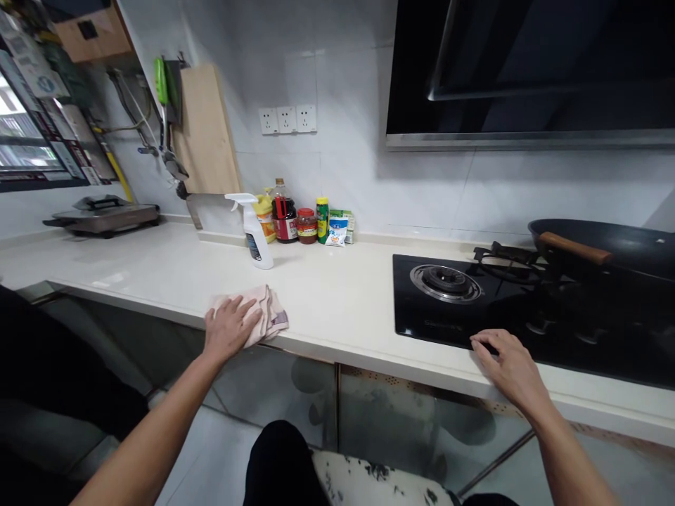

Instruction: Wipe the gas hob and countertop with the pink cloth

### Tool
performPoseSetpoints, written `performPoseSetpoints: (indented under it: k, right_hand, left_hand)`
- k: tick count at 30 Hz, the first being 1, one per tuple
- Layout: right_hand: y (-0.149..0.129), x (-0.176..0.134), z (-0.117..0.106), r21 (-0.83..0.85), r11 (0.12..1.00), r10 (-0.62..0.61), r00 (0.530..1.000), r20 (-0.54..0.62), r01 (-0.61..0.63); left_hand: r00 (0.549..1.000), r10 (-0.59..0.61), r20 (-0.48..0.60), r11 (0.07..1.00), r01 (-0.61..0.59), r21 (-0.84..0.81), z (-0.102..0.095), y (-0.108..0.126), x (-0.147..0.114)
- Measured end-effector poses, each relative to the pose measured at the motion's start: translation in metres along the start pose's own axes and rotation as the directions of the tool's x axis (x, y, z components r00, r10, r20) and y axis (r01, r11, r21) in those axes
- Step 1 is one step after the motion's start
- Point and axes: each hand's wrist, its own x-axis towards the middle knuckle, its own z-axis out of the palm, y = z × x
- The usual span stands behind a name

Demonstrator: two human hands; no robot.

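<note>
My left hand lies on a folded pale pink cloth at the front edge of the white countertop, fingers pressing it down and keeping hold of it. A purple-grey patch shows at the cloth's right end. Just behind the cloth stands a white spray bottle with a dark label, upright. My right hand rests by the front edge of the black gas hob. Its fingers are curled in towards the thumb, and nothing shows between them.
Against the wall stand a yellow bottle, a dark sauce bottle, a red-lidded jar, a green container and packets. A wok sits on the hob below the range hood. An electric pan is far left.
</note>
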Motion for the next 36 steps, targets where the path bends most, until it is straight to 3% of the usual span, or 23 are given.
performPoseSetpoints:
  k: [7,11,14,20,24,28,32,36]
  right_hand:
    - [0.0,0.001,0.0,0.005,1.0,0.017,1.0,0.007,-0.017]
    - [-0.004,0.0,0.0,0.001,0.999,0.039,0.999,0.004,-0.039]
    - [-0.008,0.0,-0.002,0.006,0.999,0.04,0.999,0.002,-0.04]
    - [-0.011,0.0,-0.005,0.01,0.999,0.034,0.999,0.016,-0.034]
    - [-0.011,0.0,-0.005,0.006,0.999,0.037,0.999,0.024,-0.037]
    - [-0.013,0.0,-0.005,0.001,1.0,0.026,0.999,0.021,-0.026]
    - [-0.01,0.0,-0.005,-0.005,1.0,0.004,1.0,0.028,-0.004]
    - [-0.004,-0.001,-0.003,-0.019,1.0,-0.013,0.999,0.029,0.014]
  left_hand:
    - [0.968,-0.004,-0.251,0.998,-0.014,-0.068,0.024,0.046,-0.04]
    - [0.96,0.116,-0.256,0.989,-0.136,-0.061,0.035,0.081,-0.066]
    - [0.947,0.251,-0.2,0.962,-0.266,-0.054,0.034,0.091,-0.077]
    - [0.843,0.537,-0.018,0.842,-0.538,-0.039,0.003,0.054,-0.062]
    - [0.795,0.603,0.06,0.797,-0.604,-0.01,-0.012,0.036,-0.043]
    - [0.793,0.602,0.089,0.797,-0.604,-0.002,-0.011,0.02,-0.028]
    - [0.795,0.605,0.051,0.796,-0.604,-0.022,-0.007,0.0,-0.025]
    - [0.839,0.54,0.061,0.84,-0.542,0.02,-0.008,0.001,-0.028]
